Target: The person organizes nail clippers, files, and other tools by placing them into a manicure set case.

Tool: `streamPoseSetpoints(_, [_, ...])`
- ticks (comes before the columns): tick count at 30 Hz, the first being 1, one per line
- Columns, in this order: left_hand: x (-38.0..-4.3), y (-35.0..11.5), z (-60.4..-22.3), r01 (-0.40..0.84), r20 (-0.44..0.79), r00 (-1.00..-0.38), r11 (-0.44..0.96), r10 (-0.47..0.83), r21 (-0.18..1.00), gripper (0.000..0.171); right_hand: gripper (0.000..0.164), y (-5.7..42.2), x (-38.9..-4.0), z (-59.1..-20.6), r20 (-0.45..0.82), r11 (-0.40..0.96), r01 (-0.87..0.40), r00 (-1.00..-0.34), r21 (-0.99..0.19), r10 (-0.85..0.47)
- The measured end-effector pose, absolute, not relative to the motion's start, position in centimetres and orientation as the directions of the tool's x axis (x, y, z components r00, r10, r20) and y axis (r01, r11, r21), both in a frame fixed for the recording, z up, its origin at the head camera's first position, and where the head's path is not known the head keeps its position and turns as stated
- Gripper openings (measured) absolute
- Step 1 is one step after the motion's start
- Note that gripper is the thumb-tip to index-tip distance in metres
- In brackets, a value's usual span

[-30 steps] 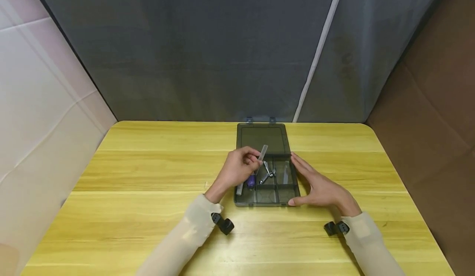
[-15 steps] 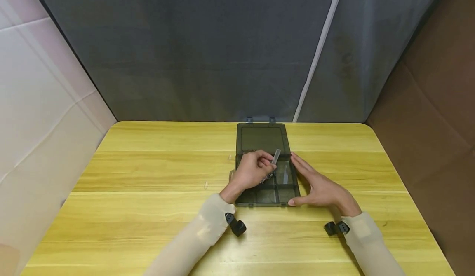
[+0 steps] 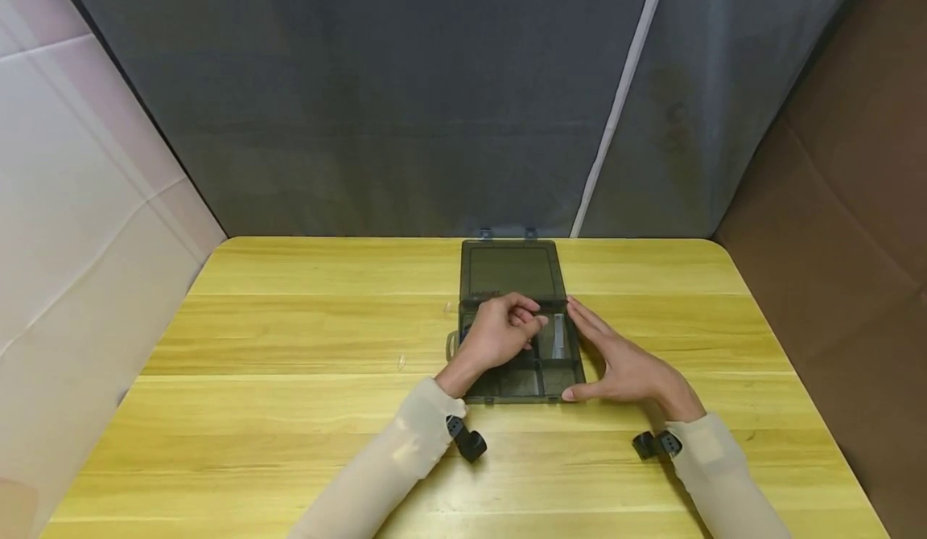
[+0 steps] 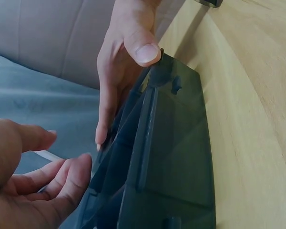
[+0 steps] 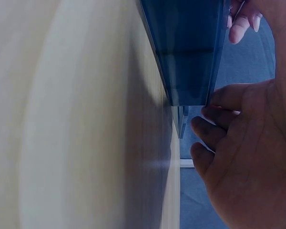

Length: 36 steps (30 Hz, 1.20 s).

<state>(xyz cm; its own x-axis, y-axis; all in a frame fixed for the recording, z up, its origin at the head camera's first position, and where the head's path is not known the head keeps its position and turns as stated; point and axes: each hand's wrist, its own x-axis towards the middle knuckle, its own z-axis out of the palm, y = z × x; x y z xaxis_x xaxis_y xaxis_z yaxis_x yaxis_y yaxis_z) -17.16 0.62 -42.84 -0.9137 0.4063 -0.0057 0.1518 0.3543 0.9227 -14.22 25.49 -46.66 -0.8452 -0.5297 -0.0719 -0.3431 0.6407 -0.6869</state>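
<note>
A dark translucent compartment box (image 3: 521, 382) lies on the table with its lid (image 3: 510, 269) folded back. My left hand (image 3: 496, 334) hovers over its middle compartments, thumb and fingertips apart and loosely bent, with nothing between them. Clear flat strips (image 3: 558, 334) lie in the upper right compartment, apparently overlapping. My right hand (image 3: 626, 366) rests along the box's right side, fingers extended at the far part and thumb at the front corner. In the left wrist view, that thumb touches the corner of the box (image 4: 174, 143). The left hand hides the left compartments.
Two small clear bits lie left of the box, one nearer bit (image 3: 401, 360) and one farther bit (image 3: 447, 307). A loop handle (image 3: 452, 346) sticks out from the box's left side. A grey curtain (image 3: 398, 104) hangs behind the wooden table (image 3: 253, 418).
My left hand has moved right with a clear strip and let it go in the upper right compartment. The right hand has stayed at the box's side.
</note>
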Motion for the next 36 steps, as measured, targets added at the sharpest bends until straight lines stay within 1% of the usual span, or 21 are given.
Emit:
streamPoseSetpoints(12, [-17.1, -0.6, -42.1, 0.254, 0.075, -0.911, 0.409, 0.405, 0.877, 0.036, 0.133, 25.5, -14.1, -46.5, -0.08, 0.654, -0.328, -0.855, -0.682, -0.513])
streamPoseSetpoints(19, [-17.3, -1.9, -41.8, 0.303, 0.127, -0.902, 0.393, 0.414, 0.868, 0.034, 0.133, 25.5, -14.1, -46.5, -0.08, 0.656, -0.325, -0.858, -0.681, -0.508])
streamPoseSetpoints(24, [-17.3, -3.2, -41.5, 0.364, 0.184, -0.884, 0.387, 0.43, 0.847, 0.038, 0.134, 25.5, -14.1, -46.5, -0.08, 0.655, -0.322, -0.859, -0.683, -0.505])
streamPoseSetpoints(31, [-17.5, -5.4, -41.4, 0.428, 0.233, -0.874, 0.447, 0.427, 0.786, 0.044, 0.134, 25.4, -14.0, -46.5, -0.08, 0.658, -0.323, -0.859, -0.68, -0.505])
streamPoseSetpoints(36, [-18.1, -7.1, -41.7, 0.467, 0.272, -0.86, 0.449, 0.432, 0.762, 0.048, 0.134, 25.5, -14.1, -46.4, -0.079, 0.662, -0.329, -0.858, -0.674, -0.507])
